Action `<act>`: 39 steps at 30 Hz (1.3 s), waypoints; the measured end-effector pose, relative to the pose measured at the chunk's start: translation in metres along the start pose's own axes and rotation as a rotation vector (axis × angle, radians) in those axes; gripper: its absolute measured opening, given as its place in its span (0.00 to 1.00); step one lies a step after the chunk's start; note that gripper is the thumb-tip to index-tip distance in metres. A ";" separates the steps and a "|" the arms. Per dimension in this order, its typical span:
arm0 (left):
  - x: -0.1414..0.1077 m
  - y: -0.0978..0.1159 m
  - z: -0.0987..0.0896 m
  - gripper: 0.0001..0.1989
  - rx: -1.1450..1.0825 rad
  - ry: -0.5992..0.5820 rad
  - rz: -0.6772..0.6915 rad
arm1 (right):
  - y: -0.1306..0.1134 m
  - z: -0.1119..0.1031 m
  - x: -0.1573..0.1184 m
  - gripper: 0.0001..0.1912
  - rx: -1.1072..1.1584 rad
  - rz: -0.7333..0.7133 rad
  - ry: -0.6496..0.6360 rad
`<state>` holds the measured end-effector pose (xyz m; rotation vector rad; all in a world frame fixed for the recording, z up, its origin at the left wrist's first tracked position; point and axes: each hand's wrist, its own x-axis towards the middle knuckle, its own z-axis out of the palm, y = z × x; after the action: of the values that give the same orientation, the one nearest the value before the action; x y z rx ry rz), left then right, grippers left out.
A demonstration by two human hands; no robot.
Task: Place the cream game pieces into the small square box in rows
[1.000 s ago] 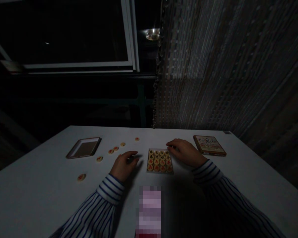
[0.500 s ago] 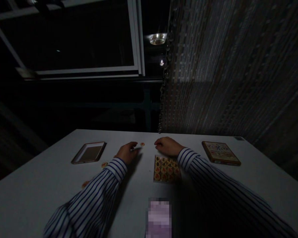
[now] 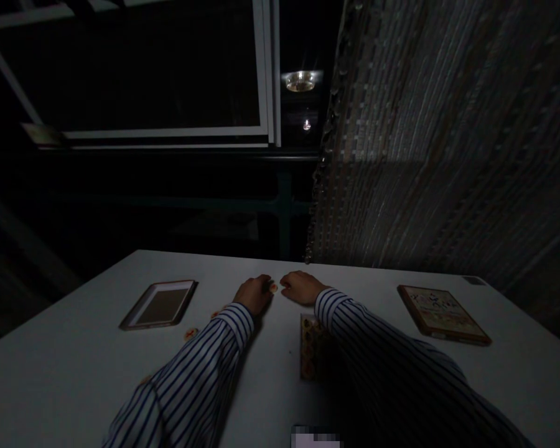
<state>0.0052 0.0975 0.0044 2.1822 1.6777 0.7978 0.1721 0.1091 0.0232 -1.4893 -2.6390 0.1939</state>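
Just right of my left hand's (image 3: 254, 294) fingertips, a round xiangqi piece (image 3: 273, 288) shows, pinched at its edge close to the white tabletop. Facing it from the right is my right hand (image 3: 302, 287), its bent fingers slightly apart, with nothing visible in them. Under my right wrist, a tray of xiangqi pieces (image 3: 307, 348) is partly covered by the sleeve and its shadow. More loose pieces lie by my left forearm: one with a red character (image 3: 191, 334), another (image 3: 215, 313) half behind the cuff, and one (image 3: 145, 379) mostly hidden by the sleeve.
An open shallow box (image 3: 193, 290) rests at the table's left. On the right lies a printed box lid (image 3: 448, 311), with a small dark card (image 3: 474, 280) near the far corner. A blurred-out phone-like object (image 3: 315, 440) is at the front edge. A bead curtain (image 3: 401, 155) hangs behind.
My left hand has moved right to the loose piece and closed on it. My right hand has come left, nearer to it, its forearm covering more of the tray. The view has shifted slightly.
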 end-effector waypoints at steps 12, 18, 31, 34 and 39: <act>0.008 -0.005 0.004 0.12 0.081 -0.102 0.023 | 0.001 0.012 0.019 0.18 0.002 -0.082 0.013; 0.009 -0.006 0.005 0.13 0.161 -0.120 0.057 | 0.002 0.015 0.022 0.17 0.020 -0.099 0.012; 0.006 -0.002 -0.008 0.17 0.171 -0.017 0.214 | -0.006 -0.002 0.009 0.19 0.021 -0.108 0.130; 0.001 0.003 -0.014 0.16 0.141 0.024 0.263 | -0.009 -0.010 0.001 0.18 0.040 -0.113 0.155; -0.011 0.016 -0.022 0.16 0.075 0.069 0.319 | -0.013 -0.021 -0.017 0.17 0.097 -0.143 0.216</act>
<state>0.0030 0.0803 0.0281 2.5421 1.4273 0.9103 0.1729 0.0891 0.0458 -1.2120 -2.5118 0.1383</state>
